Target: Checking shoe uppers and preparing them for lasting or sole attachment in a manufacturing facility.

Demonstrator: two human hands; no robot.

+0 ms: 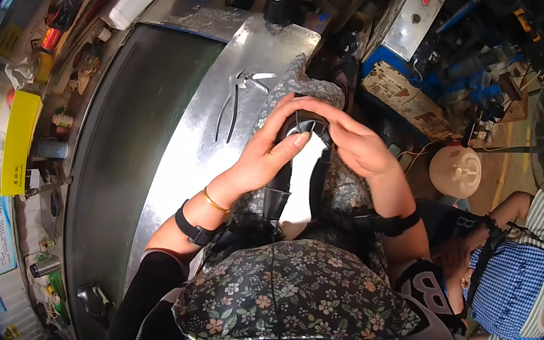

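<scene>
Pliers [240,81] lie on the metal bench [184,151]. The left hand [264,148] grips the toe end of the black shoe upper [276,202], held above the floral apron [301,285], thumb by the white insole [303,188]. The right hand [365,148] cups the toe's far side. Even pressure from both should keep the edge smooth.
</scene>
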